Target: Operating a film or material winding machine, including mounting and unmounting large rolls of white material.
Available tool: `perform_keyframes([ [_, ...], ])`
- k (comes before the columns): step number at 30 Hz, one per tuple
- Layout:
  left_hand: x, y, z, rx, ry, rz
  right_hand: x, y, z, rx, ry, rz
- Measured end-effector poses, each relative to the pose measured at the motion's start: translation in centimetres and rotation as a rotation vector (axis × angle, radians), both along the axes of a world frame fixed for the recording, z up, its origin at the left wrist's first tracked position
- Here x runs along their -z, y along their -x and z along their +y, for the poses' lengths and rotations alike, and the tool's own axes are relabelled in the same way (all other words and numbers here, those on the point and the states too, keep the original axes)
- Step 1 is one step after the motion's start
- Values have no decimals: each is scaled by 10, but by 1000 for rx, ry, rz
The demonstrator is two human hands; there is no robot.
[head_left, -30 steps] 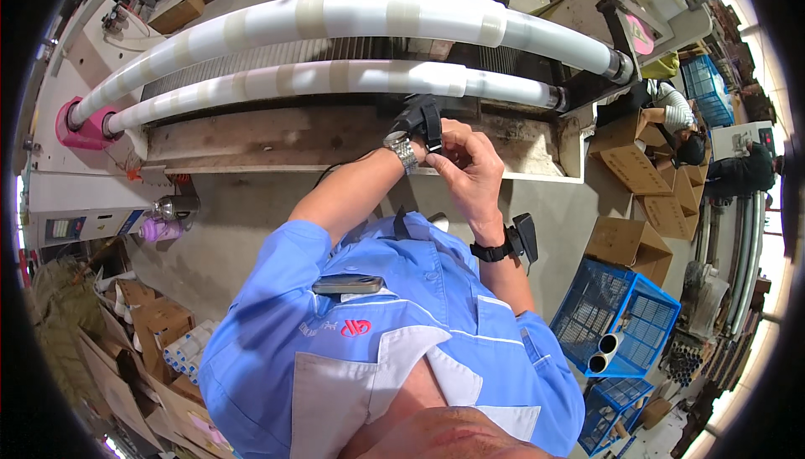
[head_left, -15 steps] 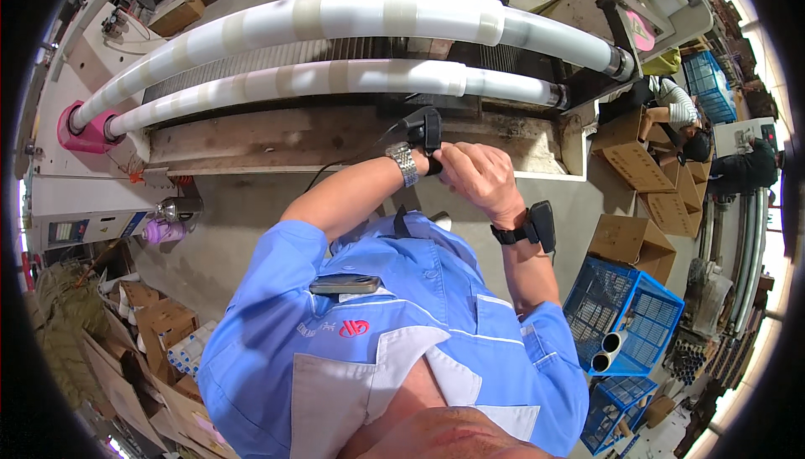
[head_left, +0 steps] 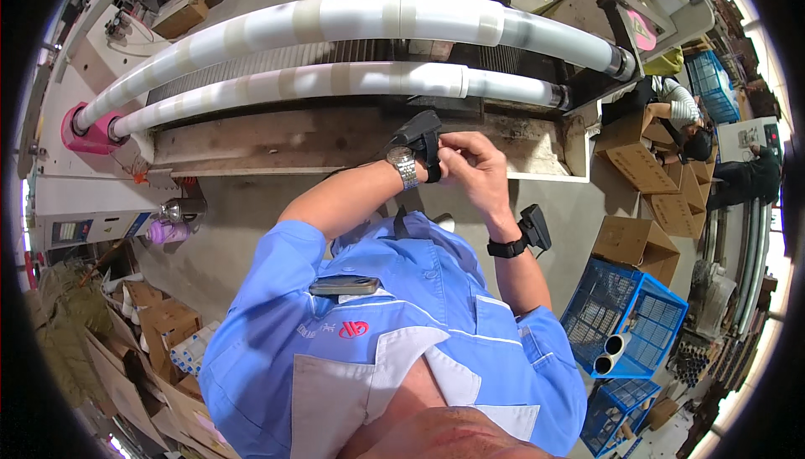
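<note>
My left forearm (head_left: pixel 348 195) crosses in front of my chest, wearing a silver metal watch (head_left: pixel 402 165). Beyond the watch, a black wrist strap (head_left: pixel 433 153) carries a black boxy device (head_left: pixel 415 129). My right hand (head_left: pixel 478 174) is closed, its thumb and forefinger pinching at that strap's edge. The left hand's fingers are hidden behind the device and the right hand. Around my right wrist sits a similar black strap (head_left: pixel 507 248) with its own black device (head_left: pixel 534 227).
Two long white rollers (head_left: pixel 352 19) run across a machine in front, over a stained trough (head_left: pixel 285 136). Blue crates (head_left: pixel 625 312) and open cardboard boxes (head_left: pixel 636 245) stand at the right; a person (head_left: pixel 675 107) bends over boxes beyond. More cartons (head_left: pixel 163 325) lie at the left.
The black device on my left wrist has turned and shows more of its long side. My right hand has shifted its grip on the strap, and the right wrist has rotated slightly.
</note>
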State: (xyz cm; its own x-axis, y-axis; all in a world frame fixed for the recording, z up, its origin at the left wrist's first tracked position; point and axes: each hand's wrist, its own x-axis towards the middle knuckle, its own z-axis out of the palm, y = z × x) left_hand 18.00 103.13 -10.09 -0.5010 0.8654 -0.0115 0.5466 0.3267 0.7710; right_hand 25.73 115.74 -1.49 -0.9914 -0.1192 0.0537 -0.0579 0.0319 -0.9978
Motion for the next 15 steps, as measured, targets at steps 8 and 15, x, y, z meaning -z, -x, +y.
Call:
perform_keyframes([
  [8,-1,1,-11,-34,100,51,-3,-12,-24,184,-458,248],
  [15,-60,12,20,-403,524,65,3,-21,-36,234,-457,109],
])
